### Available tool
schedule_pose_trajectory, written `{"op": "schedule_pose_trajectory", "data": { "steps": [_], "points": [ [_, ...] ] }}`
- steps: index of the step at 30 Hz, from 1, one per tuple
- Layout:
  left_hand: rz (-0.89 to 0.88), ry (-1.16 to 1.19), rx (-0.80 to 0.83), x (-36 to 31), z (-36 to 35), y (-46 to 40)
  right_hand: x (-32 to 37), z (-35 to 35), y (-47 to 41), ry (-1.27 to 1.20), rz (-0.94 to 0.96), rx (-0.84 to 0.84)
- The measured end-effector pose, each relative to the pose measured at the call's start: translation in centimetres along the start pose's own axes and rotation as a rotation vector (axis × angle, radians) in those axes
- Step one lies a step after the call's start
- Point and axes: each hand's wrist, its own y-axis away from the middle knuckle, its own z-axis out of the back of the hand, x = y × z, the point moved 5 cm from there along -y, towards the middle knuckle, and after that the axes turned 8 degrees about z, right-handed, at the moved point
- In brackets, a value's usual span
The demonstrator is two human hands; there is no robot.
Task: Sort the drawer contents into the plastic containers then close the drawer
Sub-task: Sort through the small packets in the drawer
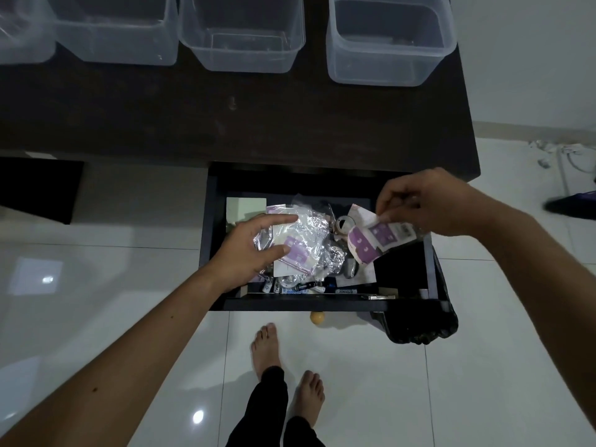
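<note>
1. Head view: drawer [213, 221] pulled open at 6 o'clock of the dark desk [290, 124].
2. Right hand [429, 204] pinches purple-white packets [380, 240], lifted above the drawer's 3 o'clock side.
3. Left hand [254, 250], fingers spread loosely, rests on a clear plastic bag [309, 233] in the drawer.
4. Plastic containers [242, 33] line the desk at 12 o'clock.

Glossy white floor tiles [96, 253] throwing back spots of light. Dark wooden table [290, 124] against a pale wall [522, 53]. Off to the right, white cables [567, 156] on the floor (somewhat blurred).
</note>
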Motion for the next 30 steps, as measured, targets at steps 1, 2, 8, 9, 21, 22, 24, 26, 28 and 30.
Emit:
{"op": "schedule_pose_trajectory", "data": {
  "steps": [1, 2, 8, 9, 21, 22, 24, 26, 28, 30],
  "points": [
    [-0.001, -0.003, -0.002, -0.1, 0.0, 0.0, 0.4, 0.2, 0.1, -0.034, -0.006, -0.02],
    [-0.001, 0.0, 0.0, -0.2, 0.0, 0.1, 0.7, 0.3, 0.1, -0.082, -0.009, -0.038],
    [0.065, 0.119, 0.017, -0.2, -0.4, 0.1, 2.3, -4.2, -1.9, -0.344, -0.024, -0.154],
    [0.081, 0.151, 0.013, -0.4, -0.4, 0.2, 2.4, -5.2, -2.4, -0.357, -0.03, -0.182],
    [-0.012, 0.066, -0.112, -0.9, 1.8, 1.0, 0.1, -8.5, -2.0, -0.311, -0.124, -0.293],
    [-0.015, 0.064, -0.134, -1.0, 2.5, 1.3, -0.5, -8.9, -1.9, -0.221, -0.149, -0.261],
    [-0.033, 0.054, -0.16, -1.6, 3.5, 1.9, -1.0, -10.2, -1.9, -0.076, -0.149, -0.185],
    [-0.068, 0.049, -0.182, -2.3, 4.3, 2.4, -1.2, -11.2, -2.0, -0.03, -0.142, -0.165],
    [-0.067, 0.077, -0.197, -2.6, 5.4, 2.6, -1.3, -11.5, -2.1, -0.015, -0.158, -0.173],
    [-0.057, 0.111, -0.2, -2.6, 6.6, 2.8, -1.7, -11.9, -2.0, -0.04, -0.175, -0.166]
  ]
}}
